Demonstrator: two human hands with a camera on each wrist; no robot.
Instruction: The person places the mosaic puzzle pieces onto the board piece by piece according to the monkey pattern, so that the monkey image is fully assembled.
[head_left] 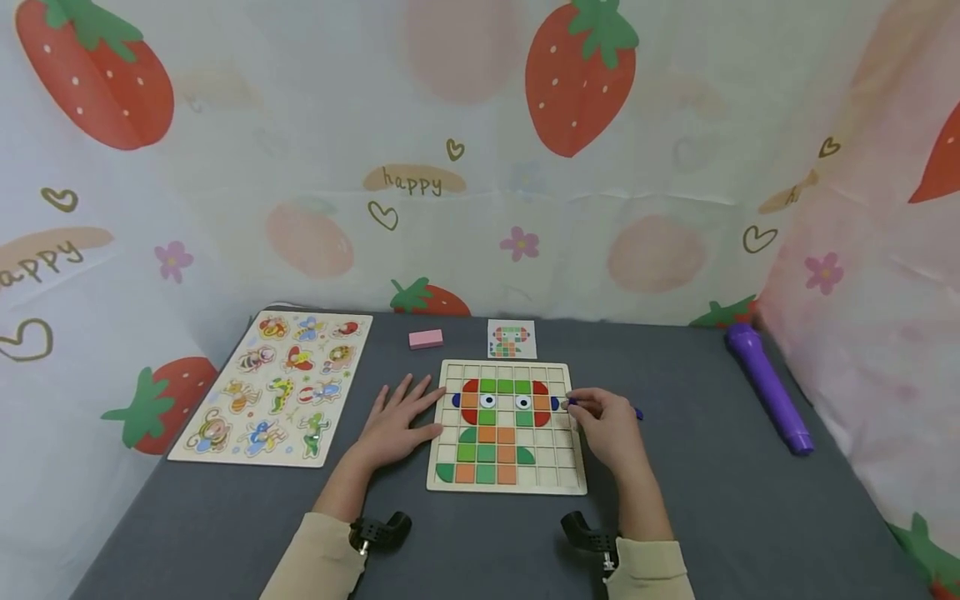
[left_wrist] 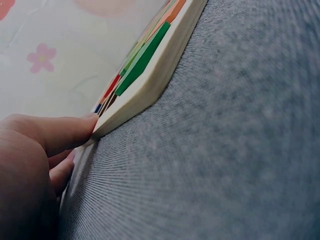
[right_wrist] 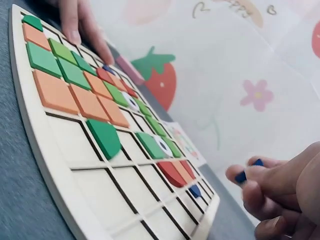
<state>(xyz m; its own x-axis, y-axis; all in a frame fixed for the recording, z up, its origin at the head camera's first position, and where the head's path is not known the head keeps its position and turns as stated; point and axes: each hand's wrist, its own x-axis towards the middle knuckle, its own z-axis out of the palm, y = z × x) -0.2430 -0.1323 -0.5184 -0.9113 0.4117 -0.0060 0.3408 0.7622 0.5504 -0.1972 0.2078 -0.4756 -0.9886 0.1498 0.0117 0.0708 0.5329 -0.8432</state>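
Note:
A wooden grid board (head_left: 555, 467) lies on the table with green, orange, red and blue pieces and two eye tiles forming a figure. My left hand (head_left: 397, 425) rests beside it with fingers spread; in the left wrist view its thumb (left_wrist: 70, 132) touches the board's edge. At the board's right edge my right hand (head_left: 606, 423) pinches a small dark blue piece (right_wrist: 241, 176) between thumb and fingers, which partly hide it. A blue tip (head_left: 638, 413) shows past that hand's right side; I cannot tell what it belongs to. Close to the held piece sits a blue half-round piece (head_left: 555, 403).
Behind the board lie a picture card (head_left: 512, 339) with a similar figure and a pink block (head_left: 425, 339). An insect picture board (head_left: 288, 383) is at the left. A purple cylinder (head_left: 768, 387) lies far right. A strawberry-print curtain (head_left: 322, 108) hangs behind the table.

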